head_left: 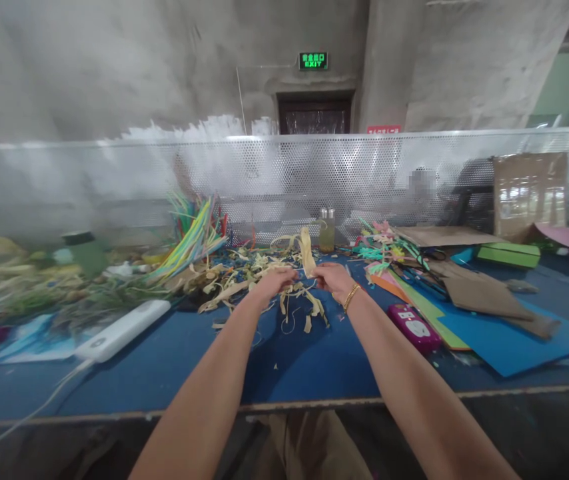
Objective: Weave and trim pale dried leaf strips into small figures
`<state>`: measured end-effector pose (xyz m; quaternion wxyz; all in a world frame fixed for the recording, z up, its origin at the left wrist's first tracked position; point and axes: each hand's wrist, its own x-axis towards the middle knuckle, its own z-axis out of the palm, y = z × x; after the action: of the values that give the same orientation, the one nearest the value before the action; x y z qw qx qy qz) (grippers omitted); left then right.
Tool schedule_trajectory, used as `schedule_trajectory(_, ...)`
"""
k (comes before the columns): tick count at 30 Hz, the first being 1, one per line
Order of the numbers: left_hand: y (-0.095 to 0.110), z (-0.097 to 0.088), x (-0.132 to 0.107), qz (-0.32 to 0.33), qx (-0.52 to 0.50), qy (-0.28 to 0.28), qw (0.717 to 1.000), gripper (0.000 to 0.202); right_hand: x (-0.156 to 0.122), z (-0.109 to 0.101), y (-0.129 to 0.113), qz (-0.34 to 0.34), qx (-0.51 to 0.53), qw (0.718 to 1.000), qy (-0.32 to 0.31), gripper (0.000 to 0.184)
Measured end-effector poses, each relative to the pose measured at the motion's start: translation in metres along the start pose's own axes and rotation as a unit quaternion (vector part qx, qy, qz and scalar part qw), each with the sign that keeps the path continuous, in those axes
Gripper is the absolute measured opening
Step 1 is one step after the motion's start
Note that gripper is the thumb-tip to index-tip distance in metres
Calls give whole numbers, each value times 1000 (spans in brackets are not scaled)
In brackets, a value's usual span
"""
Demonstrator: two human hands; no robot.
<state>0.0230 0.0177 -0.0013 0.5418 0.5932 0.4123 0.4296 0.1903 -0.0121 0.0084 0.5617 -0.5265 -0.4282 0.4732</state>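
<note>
Over the middle of the blue table my two hands are close together, fingertips a short way apart. My right hand (333, 280), a gold bracelet at its wrist, is closed in a pinch at the lower end of a pale, husk-like strip (307, 252) that stands upright. The fingers of my left hand (275, 283) are also pinched; what lies in them is too small to make out. Below and behind the hands, similar pale curled scraps (317, 308) lie scattered, with a thin loop of string or wire (289, 323) among them.
Left are a white power strip (124, 330), colourful pipe-cleaner-like stems (192, 233) and a green bottle (87, 253). Right are a magenta device (414, 328), blue sheet (509, 343) and cardboard pieces (489, 290). Behind stand a glass bottle (327, 230) and a perforated metal screen (284, 173).
</note>
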Motion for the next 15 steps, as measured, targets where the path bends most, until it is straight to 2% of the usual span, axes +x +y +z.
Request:
schedule_trajectory(2,-3,10,-3,16,-18,-59,998,26,-1,3,3,-8,-19,1000,-16,10)
schedule_trajectory(4,-5,17,-4,40,-57,-75,995,27,-2,6,7,-22,-42,998,-41,8)
schedule_trajectory(9,-4,21,-2,68,-165,-58,982,22,-6,13,12,-40,-81,993,-74,6)
schedule_trajectory(12,-1,20,-2,52,-249,-51,966,14,-8,16,11,-39,-101,991,-76,7)
schedule_trajectory(15,3,18,-2,32,-315,-10,948,8,-10,18,12,-37,-126,988,-77,8)
